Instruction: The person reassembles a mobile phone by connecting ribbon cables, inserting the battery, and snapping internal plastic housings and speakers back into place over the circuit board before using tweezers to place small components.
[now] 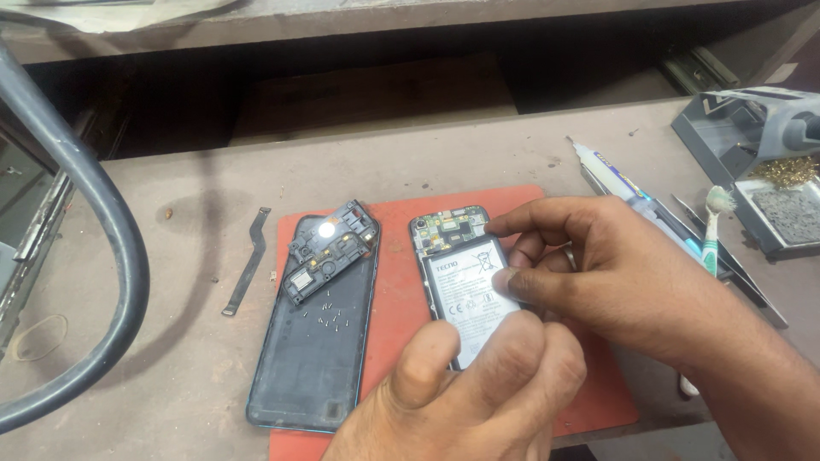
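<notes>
- The left hand [478, 401] lies nearest the camera, at about 6 o'clock in the view, curled into a loose fist with the thumb raised; its knuckles cover the lower end of the opened phone [461, 290]. Whether its fingers actually grip the phone cannot be told, as the fingertips are hidden.
- The right hand [615, 282] comes in from 4 o'clock. Its thumb presses on the right edge of the white battery [470, 299], and its forefinger curls over to touch the phone's upper right corner; the fingers are partly bent, pinching along the phone's side rather than closed around it.
- The phone lies face down on a red mat [397, 282] at the middle of the table [188, 179], its green circuit board [444, 229] bare above the battery.
- At 9 o'clock from the phone, just beside it, lies the dark back cover [312, 358], half on the mat, with small screws [329, 316] scattered inside and a black plastic frame piece [329, 248] resting on its upper end.
- Farther toward 9 o'clock a dark flex strip [248, 260] lies on the bare table.
- At 2 o'clock lie a syringe-like tube [611, 175], a toothbrush [713, 226] and a grey soldering stand [752, 162].
- A thick dark cable [94, 213] arcs across the left edge.
</notes>
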